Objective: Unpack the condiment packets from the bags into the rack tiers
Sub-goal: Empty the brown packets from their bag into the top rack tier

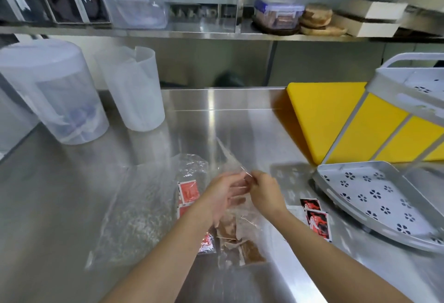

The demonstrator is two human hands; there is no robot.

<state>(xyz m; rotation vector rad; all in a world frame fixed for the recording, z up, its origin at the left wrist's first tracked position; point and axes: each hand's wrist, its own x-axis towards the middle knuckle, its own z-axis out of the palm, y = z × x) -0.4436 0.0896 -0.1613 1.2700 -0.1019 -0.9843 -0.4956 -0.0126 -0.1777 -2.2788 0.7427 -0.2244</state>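
Note:
My left hand point(222, 197) and my right hand point(265, 191) meet over the steel counter, both pinching the top of a clear plastic bag point(231, 156). Brown condiment packets point(236, 238) show through the bag below my hands. A second clear bag point(153, 206) lies flat to the left with red packets point(188, 192) in it. Two red-and-black packets point(317, 218) lie loose on the counter to the right. The grey tiered rack point(374, 197) stands at the right, its perforated lower tier bare.
A yellow cutting board point(322, 115) lies behind the rack. Two translucent pitchers point(60, 96) stand at the left back. A steel shelf point(192, 32) above carries lidded plastic boxes and wooden coasters. The counter's front edge runs just below my forearms.

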